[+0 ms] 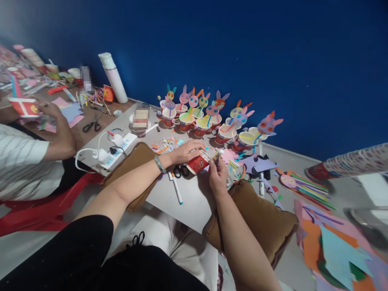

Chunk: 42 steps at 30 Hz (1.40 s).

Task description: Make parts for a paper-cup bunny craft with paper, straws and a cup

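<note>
A pale grey tabletop (195, 208) runs beneath both hands towards a plain dark blue wall (194, 48), with red-and-white paper cups bearing colourful rabbit faces (202, 128) beyond the hands and a plump brown fabric cushion (260, 222) beside the right forearm. The left hand (189, 151) grasps a single red-and-white printed paper cup (198, 163) tilted between the two hands, just above black-handled scissors (178, 173), while the right hand (218, 173) has its fingers curled in at the cup's right end, though what they pinch I cannot tell
</note>
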Available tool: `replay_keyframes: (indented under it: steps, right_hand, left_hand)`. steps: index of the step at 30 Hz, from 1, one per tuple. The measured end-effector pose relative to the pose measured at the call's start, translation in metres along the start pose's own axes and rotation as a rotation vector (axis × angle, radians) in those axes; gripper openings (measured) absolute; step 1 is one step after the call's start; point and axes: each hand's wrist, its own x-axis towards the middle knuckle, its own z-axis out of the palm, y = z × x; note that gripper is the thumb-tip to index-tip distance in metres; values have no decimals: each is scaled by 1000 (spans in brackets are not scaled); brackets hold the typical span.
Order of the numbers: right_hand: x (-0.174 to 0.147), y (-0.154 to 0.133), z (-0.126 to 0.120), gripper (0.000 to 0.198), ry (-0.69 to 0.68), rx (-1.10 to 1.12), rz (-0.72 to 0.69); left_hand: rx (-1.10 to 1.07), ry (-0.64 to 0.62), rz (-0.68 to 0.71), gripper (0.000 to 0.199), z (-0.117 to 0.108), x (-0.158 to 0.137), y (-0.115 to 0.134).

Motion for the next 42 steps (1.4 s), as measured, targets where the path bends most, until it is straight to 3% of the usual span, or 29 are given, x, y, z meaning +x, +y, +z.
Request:
replay_keyframes:
  steps: [3, 10, 15, 18, 22, 26, 28, 31, 35, 42]
  right_hand:
    - [1, 2, 1, 26, -13, -4, -4]
    - [-1, 4, 2, 24, -35, -26, -3]
    - [1, 1, 1, 34, 101, -136, -17]
    - [5, -11, -22, 39, 132, -393, -13]
    - [2, -24, -77, 34, -53, -1000, 88]
    - [-17, -11, -121, 26, -216, -1263, 46]
    - [-28, 0, -131, 22, -302, -1265, -4]
    - [-36, 11, -134, 25, -284, -1238, -37]
    - [-36, 13, -131, 27, -307, -1176, 43]
    - [-37, 13, -133, 30, -340, -1075, 179]
  left_hand:
    - [-84, -30, -64, 22, 2, 0, -5]
    - [-191, -241, -178, 22, 4, 3, 0]
    - [-381, -246, -280, 29, 3, -3, -5]
    - [-469, -249, -365, 32, 1, -7, -8]
    - [-562, -206, -447, 33, 0, -7, -6]
    - [-703, -189, -507, 34, -1, -6, -2]
    - [-738, -185, -533, 33, -2, -7, -3]
    - [-837, -113, -589, 31, -1, -12, -7]
    - [-947, -5, -693, 32, 2, -17, -14]
    - [-1045, -8, -756, 32, 10, -19, -16]
